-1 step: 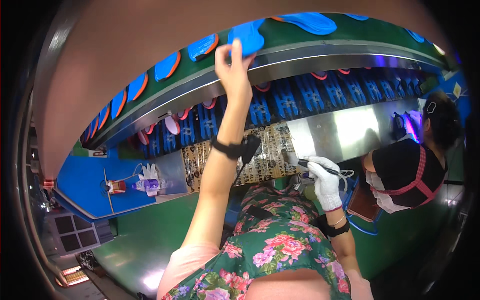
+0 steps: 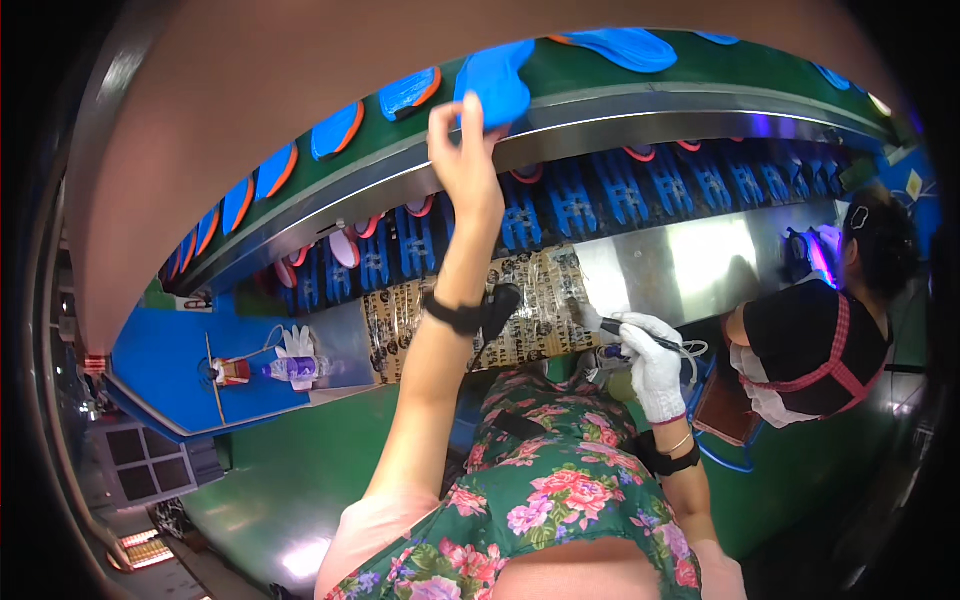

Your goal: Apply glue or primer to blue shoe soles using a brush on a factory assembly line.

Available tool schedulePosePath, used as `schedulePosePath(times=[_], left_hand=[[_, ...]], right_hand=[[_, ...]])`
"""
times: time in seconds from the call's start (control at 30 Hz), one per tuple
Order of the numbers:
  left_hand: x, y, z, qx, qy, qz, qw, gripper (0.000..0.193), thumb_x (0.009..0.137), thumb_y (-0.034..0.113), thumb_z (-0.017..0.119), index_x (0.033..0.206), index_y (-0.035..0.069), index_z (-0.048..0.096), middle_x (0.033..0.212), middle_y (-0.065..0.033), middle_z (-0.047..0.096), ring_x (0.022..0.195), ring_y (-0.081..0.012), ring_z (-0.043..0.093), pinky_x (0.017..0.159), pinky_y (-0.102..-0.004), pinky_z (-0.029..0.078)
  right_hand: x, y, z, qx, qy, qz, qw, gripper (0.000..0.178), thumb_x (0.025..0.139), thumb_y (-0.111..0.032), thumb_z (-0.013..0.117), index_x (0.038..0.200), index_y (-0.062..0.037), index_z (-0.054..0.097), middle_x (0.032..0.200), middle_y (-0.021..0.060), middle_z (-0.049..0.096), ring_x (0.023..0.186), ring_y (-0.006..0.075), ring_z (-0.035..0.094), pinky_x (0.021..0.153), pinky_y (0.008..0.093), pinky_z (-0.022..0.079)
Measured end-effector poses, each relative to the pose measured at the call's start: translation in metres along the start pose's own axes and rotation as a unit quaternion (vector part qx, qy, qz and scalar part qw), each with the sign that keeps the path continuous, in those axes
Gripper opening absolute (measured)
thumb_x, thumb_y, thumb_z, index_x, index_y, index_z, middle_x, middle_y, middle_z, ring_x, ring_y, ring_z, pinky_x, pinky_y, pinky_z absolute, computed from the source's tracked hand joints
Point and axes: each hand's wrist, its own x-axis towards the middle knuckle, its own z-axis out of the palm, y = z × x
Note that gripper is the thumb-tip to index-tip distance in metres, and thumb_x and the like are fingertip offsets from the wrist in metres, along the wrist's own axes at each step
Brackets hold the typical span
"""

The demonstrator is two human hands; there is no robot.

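Between the thumb and fingers of my bare left hand [image 2: 465, 165] is the near end of a blue shoe insole [image 2: 500, 78], at the green conveyor belt [image 2: 560, 72]. Its far end reaches over the belt. My right hand [image 2: 655, 370], in a white knitted glove, is closed around the dark handle of a brush [image 2: 612, 324]. The pale bristles are over the tape-covered part of the bench [image 2: 540, 310]. A cable hangs beside the glove.
More blue insoles with orange edges [image 2: 336, 130] lie along the belt. Below it runs a rack of blue holders [image 2: 575, 205], with pink-rimmed soles among them. A purple-labelled bottle [image 2: 297, 369] and a white glove sit at left. A co-worker [image 2: 815, 330] sits at right.
The insole in my left hand has come slightly nearer to me, and the hand has shifted a little with it. My right hand is almost unchanged.
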Motion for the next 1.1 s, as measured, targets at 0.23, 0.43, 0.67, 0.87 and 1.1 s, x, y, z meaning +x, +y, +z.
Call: schedulePosePath(times=[0.23, 0.43, 0.67, 0.87, 1.1], left_hand=[[-0.102, 0.022, -0.053, 0.068, -0.032, -0.102, 0.992, 0.111, 0.075, -0.002, 0.078, 0.162, 0.015, 0.012, 0.144, -0.0161, 0.036, 0.129, -0.0309, 0.052, 0.104, -0.0421, 0.049], [-0.110, 0.008, -0.090, 0.013, -0.138, -0.323, 0.936, 0.077, 0.072, 0.003, 0.074, 0.143, 0.000, 0.044, 0.119, -0.0150, 0.066, 0.107, -0.0264, 0.067, 0.094, -0.0380, 0.056], [-0.156, 0.007, -0.102, -0.212, -0.205, -0.471, 0.831, 0.076, 0.068, 0.002, 0.064, 0.142, -0.002, 0.044, 0.123, -0.0153, 0.064, 0.112, -0.0262, 0.066, 0.098, -0.0414, 0.056], [-0.188, 0.025, -0.124, -0.178, -0.225, -0.447, 0.847, 0.090, 0.075, 0.010, 0.075, 0.153, 0.005, 0.032, 0.142, -0.0143, 0.053, 0.128, -0.0282, 0.058, 0.111, -0.0458, 0.046], [-0.192, 0.021, -0.145, -0.421, -0.187, -0.490, 0.740, 0.105, 0.088, 0.087, 0.031, 0.157, 0.009, 0.028, 0.140, -0.0236, 0.054, 0.126, -0.0416, 0.059, 0.105, -0.0514, 0.050]], right_hand=[[-0.007, -0.021, -0.009, 0.125, 0.033, -0.023, 0.991, 0.025, 0.086, 0.006, 0.067, 0.110, 0.0067, 0.070, 0.107, 0.0190, 0.073, 0.077, 0.0156, 0.066, 0.066, 0.0225, 0.051], [-0.018, -0.044, -0.001, 0.230, -0.039, -0.064, 0.970, 0.023, 0.083, 0.007, 0.064, 0.106, 0.0064, 0.068, 0.112, 0.0219, 0.068, 0.083, 0.0209, 0.063, 0.070, 0.0274, 0.051], [-0.029, -0.056, 0.051, 0.185, -0.092, -0.101, 0.973, 0.022, 0.080, 0.009, 0.065, 0.101, 0.0059, 0.068, 0.109, 0.0207, 0.067, 0.085, 0.0216, 0.064, 0.071, 0.0290, 0.052], [-0.032, -0.050, 0.084, 0.047, -0.089, -0.137, 0.985, 0.024, 0.082, 0.008, 0.067, 0.105, 0.0033, 0.068, 0.112, 0.0222, 0.069, 0.083, 0.0205, 0.065, 0.075, 0.0316, 0.053], [-0.039, -0.045, 0.128, -0.069, -0.071, -0.161, 0.982, 0.021, 0.080, 0.011, 0.070, 0.101, 0.0071, 0.071, 0.105, 0.0172, 0.072, 0.083, 0.0166, 0.068, 0.071, 0.0262, 0.055]])
